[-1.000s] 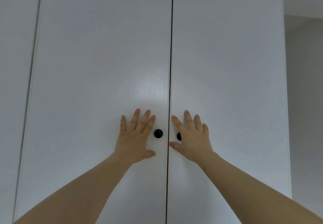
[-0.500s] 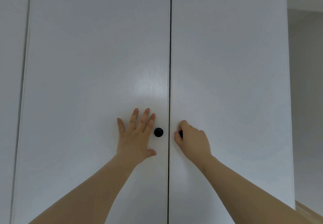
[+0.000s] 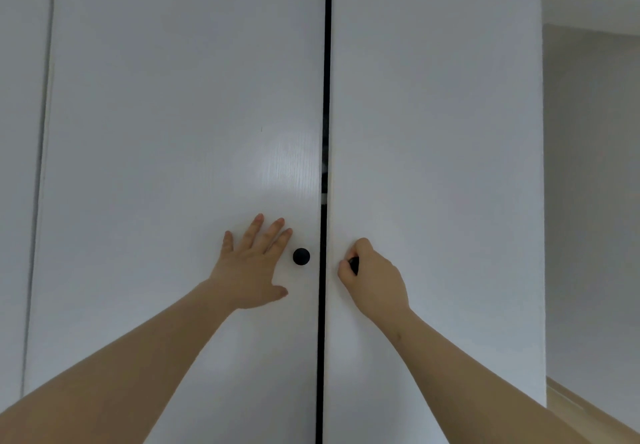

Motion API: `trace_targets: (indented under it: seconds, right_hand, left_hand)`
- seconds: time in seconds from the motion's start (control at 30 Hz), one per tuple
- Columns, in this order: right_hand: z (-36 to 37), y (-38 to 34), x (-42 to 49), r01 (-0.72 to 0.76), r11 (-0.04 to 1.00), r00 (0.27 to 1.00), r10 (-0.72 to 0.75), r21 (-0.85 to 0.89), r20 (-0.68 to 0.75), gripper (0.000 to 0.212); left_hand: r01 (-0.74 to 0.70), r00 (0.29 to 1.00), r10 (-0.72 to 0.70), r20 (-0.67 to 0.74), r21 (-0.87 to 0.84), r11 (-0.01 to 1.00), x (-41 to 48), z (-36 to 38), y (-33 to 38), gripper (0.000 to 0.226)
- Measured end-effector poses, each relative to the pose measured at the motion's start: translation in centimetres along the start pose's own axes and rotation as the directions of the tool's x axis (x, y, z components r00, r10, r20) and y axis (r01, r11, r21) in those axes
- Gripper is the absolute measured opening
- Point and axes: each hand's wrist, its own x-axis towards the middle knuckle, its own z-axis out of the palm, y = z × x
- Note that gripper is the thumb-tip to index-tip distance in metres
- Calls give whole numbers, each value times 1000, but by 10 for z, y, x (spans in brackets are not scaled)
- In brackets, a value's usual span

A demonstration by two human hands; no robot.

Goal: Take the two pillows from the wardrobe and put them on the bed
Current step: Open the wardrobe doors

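Two white wardrobe doors [image 3: 173,97], left fingers [image 3: 254,230] splayed flat, right fingers [image 3: 363,248] pinching knob [image 3: 354,264], pale wall [image 3: 588,201].

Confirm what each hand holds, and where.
Right hand pinches the black knob of the right door, fingers curled round it. Left hand holds nothing; it lies flat on the left door.

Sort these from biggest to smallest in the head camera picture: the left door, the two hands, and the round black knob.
1. Left door
2. Left hand and right hand: about alike, one flat, one curled round the other knob, so unranked
3. Black knob
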Motion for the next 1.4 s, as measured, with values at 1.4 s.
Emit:
trace_targets:
  seconds: [1.4]
  right_hand:
    - [-343,74,-195,-515,674,597,725,529,-342,15]
  left_hand:
    - [84,866,489,-101,-936,-342,-123,-96,375,19]
